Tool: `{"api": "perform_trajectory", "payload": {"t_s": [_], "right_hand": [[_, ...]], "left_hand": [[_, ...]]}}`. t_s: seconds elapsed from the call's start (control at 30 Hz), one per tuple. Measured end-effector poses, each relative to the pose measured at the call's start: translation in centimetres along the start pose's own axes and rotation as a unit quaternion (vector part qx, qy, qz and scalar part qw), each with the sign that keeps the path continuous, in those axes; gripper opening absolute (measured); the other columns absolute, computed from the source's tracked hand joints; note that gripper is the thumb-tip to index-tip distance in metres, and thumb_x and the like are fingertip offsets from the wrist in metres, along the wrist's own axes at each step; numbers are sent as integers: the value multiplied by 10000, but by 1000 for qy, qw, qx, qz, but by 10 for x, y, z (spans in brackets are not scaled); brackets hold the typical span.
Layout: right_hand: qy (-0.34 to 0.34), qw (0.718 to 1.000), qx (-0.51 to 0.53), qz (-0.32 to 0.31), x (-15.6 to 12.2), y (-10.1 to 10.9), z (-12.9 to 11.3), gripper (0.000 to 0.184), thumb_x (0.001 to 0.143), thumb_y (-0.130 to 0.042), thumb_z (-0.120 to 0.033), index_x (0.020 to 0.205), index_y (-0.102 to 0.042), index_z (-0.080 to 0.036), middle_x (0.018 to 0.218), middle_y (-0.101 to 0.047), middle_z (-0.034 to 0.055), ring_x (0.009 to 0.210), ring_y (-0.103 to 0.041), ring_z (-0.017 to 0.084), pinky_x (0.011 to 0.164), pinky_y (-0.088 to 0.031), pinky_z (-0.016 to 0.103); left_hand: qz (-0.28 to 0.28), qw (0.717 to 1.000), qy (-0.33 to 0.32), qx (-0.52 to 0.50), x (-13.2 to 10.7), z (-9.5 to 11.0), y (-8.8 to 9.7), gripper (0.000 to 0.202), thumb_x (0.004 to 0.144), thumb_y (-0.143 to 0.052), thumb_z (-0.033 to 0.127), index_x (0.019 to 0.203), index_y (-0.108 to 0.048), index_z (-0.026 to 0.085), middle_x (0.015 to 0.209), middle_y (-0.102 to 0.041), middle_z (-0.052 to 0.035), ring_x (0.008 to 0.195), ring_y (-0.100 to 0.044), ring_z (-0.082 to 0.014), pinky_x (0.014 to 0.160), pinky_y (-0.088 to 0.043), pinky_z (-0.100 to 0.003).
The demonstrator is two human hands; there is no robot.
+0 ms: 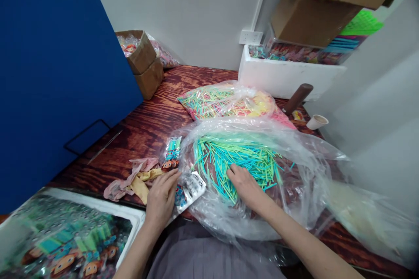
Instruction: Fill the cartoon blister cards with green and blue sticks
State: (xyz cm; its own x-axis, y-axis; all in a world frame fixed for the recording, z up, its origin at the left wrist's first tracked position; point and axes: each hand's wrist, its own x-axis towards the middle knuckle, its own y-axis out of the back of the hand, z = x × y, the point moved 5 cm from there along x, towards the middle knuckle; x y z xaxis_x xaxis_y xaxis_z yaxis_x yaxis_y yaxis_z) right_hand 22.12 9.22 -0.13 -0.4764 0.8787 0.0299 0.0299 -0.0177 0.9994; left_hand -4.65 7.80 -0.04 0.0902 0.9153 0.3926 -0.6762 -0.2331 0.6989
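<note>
My right hand reaches into an open clear plastic bag and rests on a heap of green and blue thin sticks, fingers curled down among them; whether they pinch any is hidden. My left hand lies flat on a small printed cartoon packet at the table's near edge, fingers stretched out. A second cartoon packet with sticks in it lies just beyond that hand.
A second bag of mixed coloured sticks lies behind. A white foam box of packets stands at the back right under cardboard boxes. A blue board leans at left. A tray of filled packets sits near left. Crumpled rubber gloves, a paper cup.
</note>
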Motion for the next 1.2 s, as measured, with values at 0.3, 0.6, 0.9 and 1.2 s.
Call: {"api": "perform_trajectory", "payload": {"t_s": [0.3,0.6,0.9,1.2], "right_hand": [[-148,877,433,149,-3,5,27,124,945,-464,-260,872,-552,-212,795,-585,22,735,-548,195,710,-422,319],[-262,387,874,134,-9,-9,-21,299,704,-819,-377,843,-627,-195,786,-639,5,609,-522,119,636,-466,296],[-254,499,814,157,-15,-6,-34,306,731,-778,-468,823,-667,-198,805,-686,23,841,-587,185,854,-425,326],[-255,453,846,117,-9,-9,-41,377,716,-793,-427,978,-652,-197,686,-647,-28,710,-624,167,792,-446,314]], "left_hand": [[-20,979,155,-133,0,13,13,364,933,-454,427,646,-484,204,635,-473,25,630,-470,-144,596,-365,-253],[-155,878,249,-379,-11,27,-17,353,669,-760,447,751,-535,187,657,-509,44,596,-452,-110,561,-354,-211],[-149,935,178,-269,-17,31,-7,442,888,-506,490,570,-446,190,559,-402,35,547,-385,-113,524,-299,-227],[-167,900,235,-327,-19,44,-18,360,825,-579,516,692,-585,182,632,-517,20,606,-473,-131,570,-378,-221]]}}
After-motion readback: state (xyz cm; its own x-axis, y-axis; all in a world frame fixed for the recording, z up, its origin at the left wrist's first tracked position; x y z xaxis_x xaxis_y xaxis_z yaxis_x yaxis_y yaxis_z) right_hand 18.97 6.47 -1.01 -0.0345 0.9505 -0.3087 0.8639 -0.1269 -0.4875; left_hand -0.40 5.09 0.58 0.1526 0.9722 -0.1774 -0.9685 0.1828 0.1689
